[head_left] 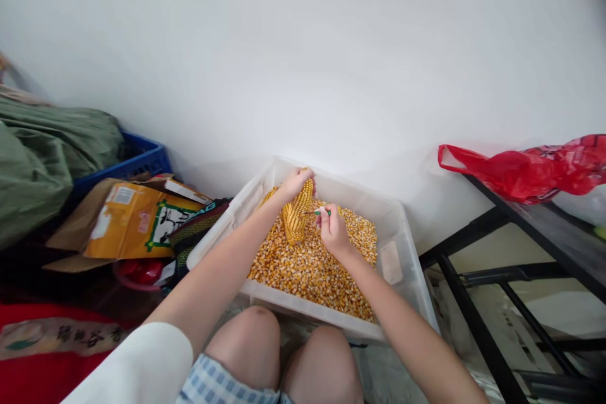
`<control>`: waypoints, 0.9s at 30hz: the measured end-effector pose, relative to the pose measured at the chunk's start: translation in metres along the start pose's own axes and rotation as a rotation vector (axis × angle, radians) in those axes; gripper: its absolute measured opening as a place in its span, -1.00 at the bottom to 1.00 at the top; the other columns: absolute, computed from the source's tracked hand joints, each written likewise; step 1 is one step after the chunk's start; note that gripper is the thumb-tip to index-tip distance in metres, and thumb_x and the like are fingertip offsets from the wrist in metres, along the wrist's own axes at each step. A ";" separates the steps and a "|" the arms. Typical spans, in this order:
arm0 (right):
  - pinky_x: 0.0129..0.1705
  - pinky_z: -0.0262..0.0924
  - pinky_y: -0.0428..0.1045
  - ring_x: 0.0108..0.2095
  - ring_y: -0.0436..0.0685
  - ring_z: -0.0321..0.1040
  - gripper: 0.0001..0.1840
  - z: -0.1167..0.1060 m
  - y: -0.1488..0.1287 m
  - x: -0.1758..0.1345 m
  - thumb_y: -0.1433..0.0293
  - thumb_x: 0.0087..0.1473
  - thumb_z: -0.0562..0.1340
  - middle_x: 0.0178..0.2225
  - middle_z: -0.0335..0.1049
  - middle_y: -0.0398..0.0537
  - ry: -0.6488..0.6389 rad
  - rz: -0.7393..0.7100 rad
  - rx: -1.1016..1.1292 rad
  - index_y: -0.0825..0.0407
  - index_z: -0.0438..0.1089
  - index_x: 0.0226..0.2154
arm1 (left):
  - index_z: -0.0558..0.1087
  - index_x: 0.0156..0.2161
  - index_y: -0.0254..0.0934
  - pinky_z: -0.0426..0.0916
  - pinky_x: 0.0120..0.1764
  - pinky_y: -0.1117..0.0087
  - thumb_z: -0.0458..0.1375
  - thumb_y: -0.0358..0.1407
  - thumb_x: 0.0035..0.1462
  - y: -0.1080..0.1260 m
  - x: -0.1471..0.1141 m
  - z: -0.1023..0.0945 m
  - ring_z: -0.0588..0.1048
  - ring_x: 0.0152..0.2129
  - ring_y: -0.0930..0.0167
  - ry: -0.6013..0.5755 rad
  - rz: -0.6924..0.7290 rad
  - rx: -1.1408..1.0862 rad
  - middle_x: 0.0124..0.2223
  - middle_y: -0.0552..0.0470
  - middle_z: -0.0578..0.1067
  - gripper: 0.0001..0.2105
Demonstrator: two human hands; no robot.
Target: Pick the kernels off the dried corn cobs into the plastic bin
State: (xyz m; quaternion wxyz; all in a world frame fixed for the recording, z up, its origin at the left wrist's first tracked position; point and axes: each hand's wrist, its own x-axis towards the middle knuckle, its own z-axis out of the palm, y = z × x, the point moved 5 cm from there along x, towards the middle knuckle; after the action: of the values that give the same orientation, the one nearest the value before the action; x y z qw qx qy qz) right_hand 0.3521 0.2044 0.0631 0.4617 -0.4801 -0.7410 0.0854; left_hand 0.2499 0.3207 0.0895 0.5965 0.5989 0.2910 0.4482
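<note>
A yellow corn cob (307, 192) is gripped near its upper end by my left hand (297, 182), over the middle of a white plastic bin (402, 246). Just below it, another corn cob (294, 227) rests on loose corn kernels (312, 271). My right hand (333, 228) pinches a small tool with a green handle (326, 212), probably a screwdriver. Its thin dark shaft points left and reaches the edge of the cobs; whether the tip touches the kernels I cannot tell.
To the left are an orange cardboard box (137, 218), a blue crate (149, 154) under green cloth (61, 139), and a red bag (57, 353). At right stands a black metal frame (473, 322) with a red plastic bag (525, 170) on top. A white wall (303, 57) rises behind the bin.
</note>
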 end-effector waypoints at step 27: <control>-0.46 0.17 -0.10 -0.56 -0.02 0.27 -0.72 -0.007 0.005 0.003 0.21 0.21 -0.07 -0.57 0.27 -0.16 0.143 0.147 0.118 0.04 0.18 -0.35 | 0.31 -0.62 -0.33 0.29 -0.55 0.42 -0.04 -0.21 -0.08 0.000 0.000 -0.005 0.40 -0.70 0.40 0.006 -0.077 -0.084 -0.67 -0.03 0.40 -0.75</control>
State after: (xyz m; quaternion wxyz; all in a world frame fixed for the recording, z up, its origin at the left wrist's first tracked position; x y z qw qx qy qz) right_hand 0.3607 0.2071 0.0661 0.5333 -0.5101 -0.6626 0.1278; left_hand 0.2455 0.3230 0.0890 0.6371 0.5604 0.2964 0.4385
